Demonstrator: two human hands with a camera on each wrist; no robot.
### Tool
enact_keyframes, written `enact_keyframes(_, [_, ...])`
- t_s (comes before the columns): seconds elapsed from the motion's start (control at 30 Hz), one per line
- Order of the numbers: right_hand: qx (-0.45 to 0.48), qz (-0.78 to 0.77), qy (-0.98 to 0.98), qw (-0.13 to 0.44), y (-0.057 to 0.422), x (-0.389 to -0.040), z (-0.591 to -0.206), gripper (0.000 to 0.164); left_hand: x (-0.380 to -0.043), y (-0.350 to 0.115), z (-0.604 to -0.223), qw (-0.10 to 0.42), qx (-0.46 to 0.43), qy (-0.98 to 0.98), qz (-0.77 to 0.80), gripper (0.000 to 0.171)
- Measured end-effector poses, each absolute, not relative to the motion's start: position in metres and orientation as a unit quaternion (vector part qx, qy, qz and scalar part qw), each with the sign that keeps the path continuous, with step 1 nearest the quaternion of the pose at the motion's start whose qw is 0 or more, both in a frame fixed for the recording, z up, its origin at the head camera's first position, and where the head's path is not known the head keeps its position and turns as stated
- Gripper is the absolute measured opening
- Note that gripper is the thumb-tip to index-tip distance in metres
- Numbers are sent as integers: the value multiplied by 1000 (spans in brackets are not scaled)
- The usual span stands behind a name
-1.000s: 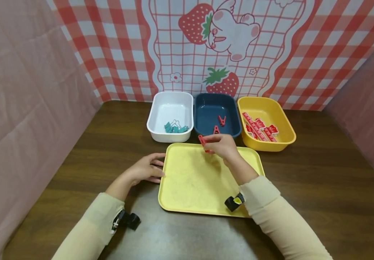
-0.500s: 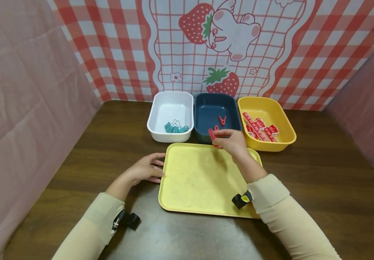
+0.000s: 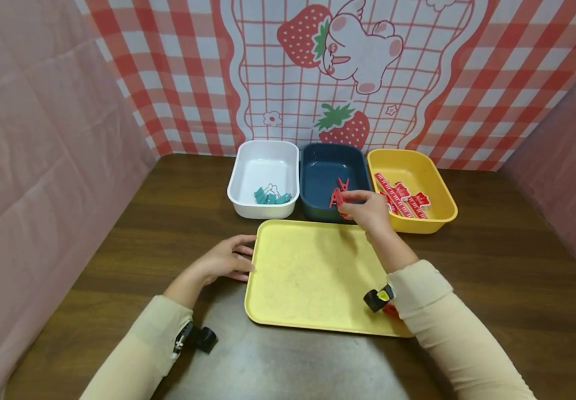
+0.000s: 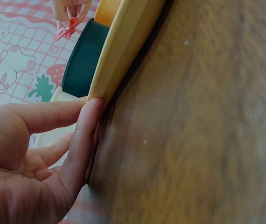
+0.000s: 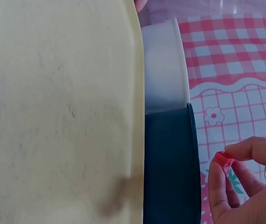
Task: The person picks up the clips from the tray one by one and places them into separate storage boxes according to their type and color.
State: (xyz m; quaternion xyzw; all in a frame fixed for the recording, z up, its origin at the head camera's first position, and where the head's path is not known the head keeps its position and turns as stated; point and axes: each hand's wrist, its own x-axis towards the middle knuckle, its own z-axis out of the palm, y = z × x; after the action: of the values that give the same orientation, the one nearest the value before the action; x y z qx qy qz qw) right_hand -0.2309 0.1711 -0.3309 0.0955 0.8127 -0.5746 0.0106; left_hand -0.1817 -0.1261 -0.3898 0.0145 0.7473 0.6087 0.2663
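My right hand (image 3: 370, 214) pinches a red clothespin (image 5: 222, 160) between thumb and fingertips, above the near part of the dark blue bin (image 3: 322, 172). Behind it in that bin lies another red clothespin (image 3: 343, 184). My left hand (image 3: 225, 259) rests at the left edge of the yellow tray (image 3: 298, 278), its fairly straight fingers touching the rim, as the left wrist view also shows. On the tray, partly hidden by my right wrist, a small red object (image 3: 392, 310) shows.
Left of the blue bin, a white bin (image 3: 263, 153) contains teal clips (image 3: 270, 196). To its right, a yellow bin (image 3: 433, 189) holds red-and-white printed pieces (image 3: 400, 197). A checked cloth (image 3: 183, 72) hangs behind the bins.
My right hand has carried the red clothespin rightward and away from me, from the tray's far edge to over the blue bin. The left hand stays at the tray's edge.
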Motion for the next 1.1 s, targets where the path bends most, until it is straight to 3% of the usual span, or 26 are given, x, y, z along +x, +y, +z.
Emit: enact_keyframes(1.1, [134,-535,833,-30,177,-265,-334,30,-183,-127,-392,265,14,747,609,70])
